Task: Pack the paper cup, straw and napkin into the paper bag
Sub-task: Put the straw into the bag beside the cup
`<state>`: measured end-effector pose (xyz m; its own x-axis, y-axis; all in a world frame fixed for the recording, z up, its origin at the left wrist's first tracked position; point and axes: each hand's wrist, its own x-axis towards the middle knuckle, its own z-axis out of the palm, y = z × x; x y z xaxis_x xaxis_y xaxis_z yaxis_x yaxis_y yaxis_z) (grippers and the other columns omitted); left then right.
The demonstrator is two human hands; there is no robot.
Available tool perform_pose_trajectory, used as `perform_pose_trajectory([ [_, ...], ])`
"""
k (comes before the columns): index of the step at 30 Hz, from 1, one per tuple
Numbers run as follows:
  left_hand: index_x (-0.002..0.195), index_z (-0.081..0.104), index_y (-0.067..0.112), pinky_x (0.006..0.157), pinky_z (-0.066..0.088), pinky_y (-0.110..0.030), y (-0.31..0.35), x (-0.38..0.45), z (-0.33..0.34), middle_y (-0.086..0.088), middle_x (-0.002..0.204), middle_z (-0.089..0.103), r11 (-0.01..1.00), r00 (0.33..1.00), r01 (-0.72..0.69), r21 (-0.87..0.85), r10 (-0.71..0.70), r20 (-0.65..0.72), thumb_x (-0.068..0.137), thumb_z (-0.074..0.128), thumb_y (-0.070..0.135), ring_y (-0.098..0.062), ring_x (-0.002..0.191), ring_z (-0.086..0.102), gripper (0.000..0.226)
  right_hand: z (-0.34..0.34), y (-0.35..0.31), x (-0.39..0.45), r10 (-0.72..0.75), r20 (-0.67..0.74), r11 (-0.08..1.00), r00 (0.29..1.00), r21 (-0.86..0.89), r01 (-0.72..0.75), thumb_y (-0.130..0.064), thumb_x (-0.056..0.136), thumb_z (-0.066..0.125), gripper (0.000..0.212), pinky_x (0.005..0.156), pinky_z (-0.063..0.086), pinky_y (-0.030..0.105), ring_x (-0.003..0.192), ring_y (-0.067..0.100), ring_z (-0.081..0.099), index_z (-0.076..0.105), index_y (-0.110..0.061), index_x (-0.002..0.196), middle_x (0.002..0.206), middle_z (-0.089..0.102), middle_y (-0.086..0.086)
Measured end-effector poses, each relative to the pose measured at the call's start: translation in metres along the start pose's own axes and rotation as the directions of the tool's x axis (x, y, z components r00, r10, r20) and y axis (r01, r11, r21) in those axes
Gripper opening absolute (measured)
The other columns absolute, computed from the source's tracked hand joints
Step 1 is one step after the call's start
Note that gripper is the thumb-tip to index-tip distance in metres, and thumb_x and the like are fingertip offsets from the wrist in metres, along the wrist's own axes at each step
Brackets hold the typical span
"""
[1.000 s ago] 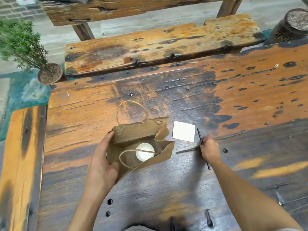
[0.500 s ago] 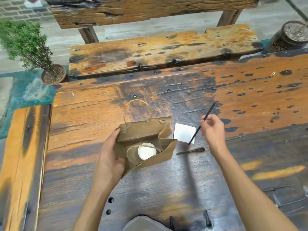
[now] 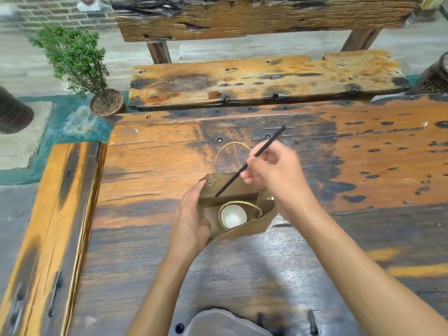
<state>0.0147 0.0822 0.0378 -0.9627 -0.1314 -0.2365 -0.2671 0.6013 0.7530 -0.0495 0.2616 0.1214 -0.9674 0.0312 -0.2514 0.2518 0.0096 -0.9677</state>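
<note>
Weathered orange-and-black planks formed the table (image 3: 315, 146) that filled most of the frame, with a matching bench (image 3: 261, 80) above it and a small potted plant (image 3: 80, 66) at upper left. At centre stood the open paper bag (image 3: 244, 230), the left hand (image 3: 191, 219) closed on its left wall and the white paper cup (image 3: 233, 216) upright inside. Just above, the right hand (image 3: 276, 173) pinched the black straw (image 3: 252, 161) between fingertips, tilted, its lower end over the bag's mouth; the napkin was mostly hidden behind that hand.
</note>
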Motion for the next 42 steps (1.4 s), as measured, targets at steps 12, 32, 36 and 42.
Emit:
perform_pose_trajectory([
  [12, 0.148, 0.037, 0.033, 0.098, 0.023, 0.001, -0.005, -0.003, -0.001, 0.012, 0.150, 0.044, 1.000, 1.000, -0.020, -0.003, 0.020, 0.004, 0.066, 0.050, -0.017, -0.002, 0.132, 0.037, 0.097, 0.015, 0.060, 0.005, 0.441, 0.181, 0.657, 0.879, -0.733, -0.179, -0.019, 0.092, 0.049, 0.028, 0.086, 0.054, 0.048, 0.089, 0.037, 0.066, 0.065, 0.003, 0.097, 0.094, 0.071, 0.021],
  [32, 0.150, 0.030, 0.038, 0.108, 0.042, -0.043, 0.002, -0.011, -0.005, 0.011, 0.153, 0.040, 1.000, 1.000, -0.020, 0.001, 0.020, 0.001, 0.072, 0.048, -0.017, -0.013, 0.138, 0.040, 0.096, 0.000, 0.101, 0.044, 0.869, 0.033, 0.469, 0.493, -0.370, -0.802, -0.029, 0.094, 0.048, 0.023, 0.092, 0.042, 0.054, 0.103, 0.032, 0.062, 0.058, -0.014, 0.107, 0.113, 0.072, 0.004],
  [36, 0.150, 0.030, 0.036, 0.106, 0.045, -0.045, 0.001, -0.011, -0.005, 0.010, 0.153, 0.040, 1.000, 1.000, -0.030, -0.003, 0.030, 0.000, 0.072, 0.048, -0.017, -0.016, 0.137, 0.042, 0.096, 0.005, 0.107, 0.049, 0.877, 0.008, 0.447, 0.480, -0.378, -0.811, -0.028, 0.094, 0.047, 0.031, 0.089, 0.043, 0.053, 0.101, 0.033, 0.063, 0.057, -0.011, 0.119, 0.117, 0.070, 0.003],
  [42, 0.150, 0.031, 0.035, 0.107, 0.044, -0.045, 0.002, -0.010, -0.005, 0.010, 0.153, 0.041, 0.999, 0.999, -0.037, -0.012, 0.037, -0.003, 0.072, 0.049, -0.017, -0.015, 0.137, 0.042, 0.095, 0.006, 0.111, 0.049, 0.872, 0.011, 0.460, 0.488, -0.358, -0.813, -0.027, 0.097, 0.048, 0.032, 0.090, 0.044, 0.055, 0.104, 0.029, 0.062, 0.054, -0.017, 0.126, 0.120, 0.066, 0.003],
])
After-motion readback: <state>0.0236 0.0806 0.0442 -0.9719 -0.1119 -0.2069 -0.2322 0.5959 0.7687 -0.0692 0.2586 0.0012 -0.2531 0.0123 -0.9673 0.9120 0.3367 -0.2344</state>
